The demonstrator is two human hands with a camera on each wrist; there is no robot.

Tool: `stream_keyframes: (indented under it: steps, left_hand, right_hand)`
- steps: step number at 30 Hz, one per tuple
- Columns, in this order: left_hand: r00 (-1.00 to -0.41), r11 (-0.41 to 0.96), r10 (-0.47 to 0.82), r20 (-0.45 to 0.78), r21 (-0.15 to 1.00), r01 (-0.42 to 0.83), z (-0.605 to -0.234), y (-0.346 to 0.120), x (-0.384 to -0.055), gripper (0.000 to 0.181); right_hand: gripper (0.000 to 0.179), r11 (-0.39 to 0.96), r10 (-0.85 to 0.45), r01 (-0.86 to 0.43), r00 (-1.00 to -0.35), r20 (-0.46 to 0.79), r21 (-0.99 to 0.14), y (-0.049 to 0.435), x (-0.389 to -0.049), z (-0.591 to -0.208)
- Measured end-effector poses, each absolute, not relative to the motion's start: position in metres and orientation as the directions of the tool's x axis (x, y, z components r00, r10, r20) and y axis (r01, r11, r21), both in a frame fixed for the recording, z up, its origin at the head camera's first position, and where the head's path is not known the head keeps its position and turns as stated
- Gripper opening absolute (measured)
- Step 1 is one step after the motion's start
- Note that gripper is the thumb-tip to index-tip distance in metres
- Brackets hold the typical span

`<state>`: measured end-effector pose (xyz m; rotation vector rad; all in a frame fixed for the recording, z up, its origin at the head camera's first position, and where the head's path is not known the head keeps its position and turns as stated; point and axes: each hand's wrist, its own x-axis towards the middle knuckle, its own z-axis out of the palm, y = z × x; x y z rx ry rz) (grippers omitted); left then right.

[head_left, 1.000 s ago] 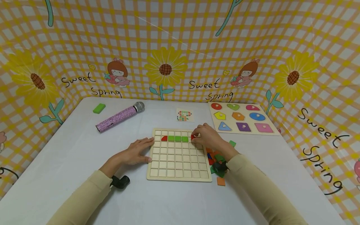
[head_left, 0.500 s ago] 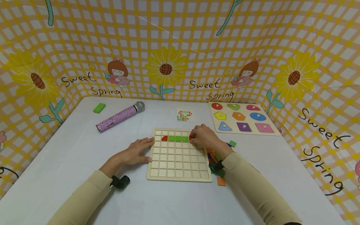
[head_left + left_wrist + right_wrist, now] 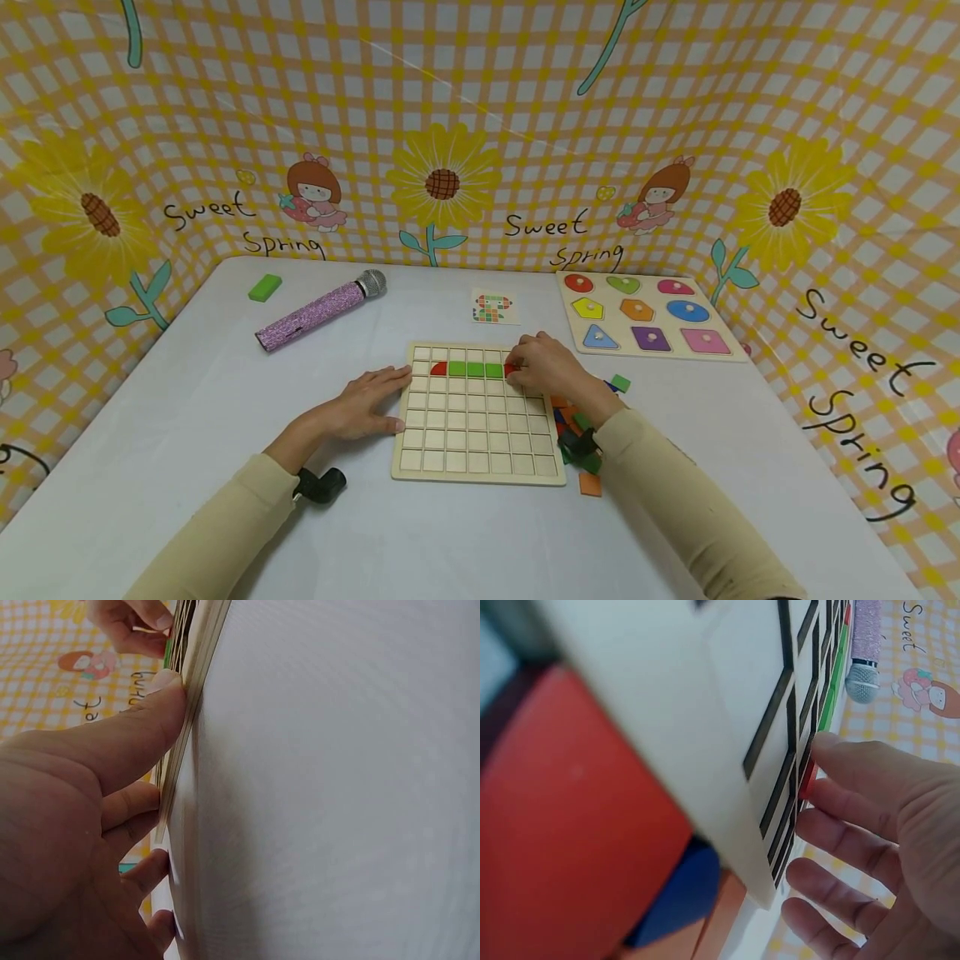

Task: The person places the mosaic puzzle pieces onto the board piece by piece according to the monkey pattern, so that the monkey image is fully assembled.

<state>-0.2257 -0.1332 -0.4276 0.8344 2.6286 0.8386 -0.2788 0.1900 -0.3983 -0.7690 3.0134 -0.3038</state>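
Observation:
A wooden grid board point(image 3: 478, 437) lies flat on the white table. Its second row from the far edge holds a red rounded tile point(image 3: 439, 369) at the left, then green square tiles point(image 3: 476, 370). At the right end of these greens, my right hand point(image 3: 551, 368) pinches another red tile point(image 3: 808, 780) between thumb and forefinger, down in a cell of the board. My left hand point(image 3: 360, 410) rests against the board's left edge, fingers spread and relaxed, with the thumb point(image 3: 154, 724) touching the rim.
Loose coloured tiles point(image 3: 590, 484) lie in a pile right of the board, partly under the right wrist. Behind the board are a small pattern card point(image 3: 493, 307), a glittery purple microphone point(image 3: 318, 312), a green block point(image 3: 265, 288) and a knobbed shape puzzle point(image 3: 651, 317).
My right hand has shifted slightly left with the red tile, bringing it up beside the last green one, and has stayed there. The left hand has not moved.

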Motion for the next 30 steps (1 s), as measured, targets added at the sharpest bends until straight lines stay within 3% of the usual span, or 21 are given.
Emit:
stream_keyframes:
  steps: [7,30]
  left_hand:
    - [-0.798,0.665,0.600,-0.067,0.596,0.450,-0.427,-0.133,-0.226,0.076]
    - [-0.791,0.663,0.608,-0.063,0.588,0.463,-0.428,-0.134,-0.227,0.076]
  right_hand:
    - [0.029,0.879,-0.415,-0.400,-0.910,-0.005,-0.261,0.202,-0.273,-0.389]
    - [0.030,0.914,-0.293,-0.282,-0.956,0.009,-0.291,0.298,-0.244,-0.381]
